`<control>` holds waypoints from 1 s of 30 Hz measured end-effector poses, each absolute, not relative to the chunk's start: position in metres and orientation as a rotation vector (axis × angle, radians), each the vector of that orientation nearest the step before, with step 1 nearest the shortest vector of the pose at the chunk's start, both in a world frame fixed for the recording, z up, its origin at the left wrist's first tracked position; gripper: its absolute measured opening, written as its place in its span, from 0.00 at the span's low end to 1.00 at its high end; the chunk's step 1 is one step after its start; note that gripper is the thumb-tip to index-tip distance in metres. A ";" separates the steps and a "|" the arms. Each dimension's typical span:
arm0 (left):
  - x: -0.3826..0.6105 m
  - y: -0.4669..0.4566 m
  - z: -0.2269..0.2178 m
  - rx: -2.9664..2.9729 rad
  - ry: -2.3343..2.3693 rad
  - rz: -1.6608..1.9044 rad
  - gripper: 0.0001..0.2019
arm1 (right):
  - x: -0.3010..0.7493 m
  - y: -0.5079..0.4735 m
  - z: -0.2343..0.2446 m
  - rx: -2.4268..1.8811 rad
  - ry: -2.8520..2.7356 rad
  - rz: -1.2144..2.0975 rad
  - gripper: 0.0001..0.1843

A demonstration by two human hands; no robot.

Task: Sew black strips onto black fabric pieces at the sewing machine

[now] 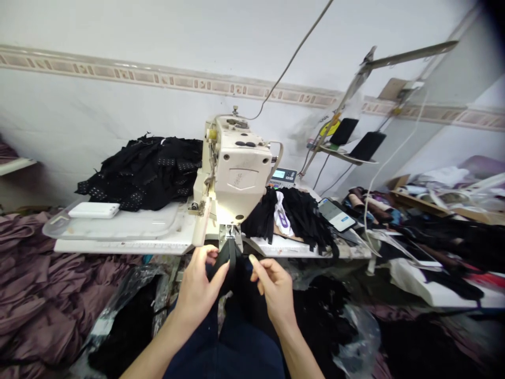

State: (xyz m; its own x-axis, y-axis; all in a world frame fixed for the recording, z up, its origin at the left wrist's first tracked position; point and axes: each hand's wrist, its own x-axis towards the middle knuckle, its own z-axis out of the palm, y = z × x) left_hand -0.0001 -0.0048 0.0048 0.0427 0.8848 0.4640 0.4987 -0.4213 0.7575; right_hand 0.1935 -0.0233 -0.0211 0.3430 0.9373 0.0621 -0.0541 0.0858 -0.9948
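A cream sewing machine (pixel 236 171) stands at the table's front edge. A narrow black fabric strip (pixel 230 257) hangs down from under its presser foot. My left hand (pixel 201 287) pinches this strip on its left side, thumb against fingers. My right hand (pixel 274 287) is closed on the dark cloth just right of the strip, fingers curled and the thumb raised. Both hands sit right below the needle area, over my dark-clothed lap.
A heap of black pieces (pixel 145 171) lies left of the machine behind a clear tray (pixel 114 223) carrying a white box (pixel 94 210). More black strips (pixel 300 216) and a phone (pixel 335 215) lie to the right. Purple cloth (pixel 39 295) and plastic bags (pixel 130 305) fill the floor.
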 end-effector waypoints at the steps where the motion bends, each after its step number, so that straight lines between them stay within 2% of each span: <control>1: -0.002 -0.002 0.007 1.824 1.377 1.282 0.11 | 0.189 -0.025 -0.018 -1.243 -0.979 0.961 0.24; 7: -0.002 0.019 0.012 1.503 1.132 1.030 0.21 | 0.159 -0.025 -0.016 -1.132 -1.050 1.184 0.25; 11: 0.002 0.019 0.008 1.437 1.102 1.039 0.22 | 0.159 -0.022 -0.014 -1.043 -0.973 1.261 0.26; 14: 0.003 0.010 0.007 1.488 1.112 1.114 0.20 | 0.176 -0.019 -0.001 -1.064 -1.025 1.069 0.20; 18: 0.000 -0.012 0.010 1.556 1.124 1.123 0.11 | 0.205 -0.013 0.022 -1.149 -1.237 0.801 0.12; 21: -0.001 -0.025 0.014 1.601 1.027 0.953 0.25 | 0.215 -0.004 0.033 -1.158 -1.329 0.889 0.10; 22: 0.000 -0.026 0.015 1.587 0.967 0.890 0.26 | 0.215 -0.001 0.034 -1.154 -1.342 0.947 0.11; 26: 0.004 -0.017 0.019 1.436 0.849 0.877 0.18 | 0.206 0.016 0.029 -1.184 -1.314 1.034 0.16; 30: 0.004 -0.002 0.022 1.486 0.975 0.962 0.18 | 0.199 0.034 0.020 -1.178 -1.282 0.945 0.16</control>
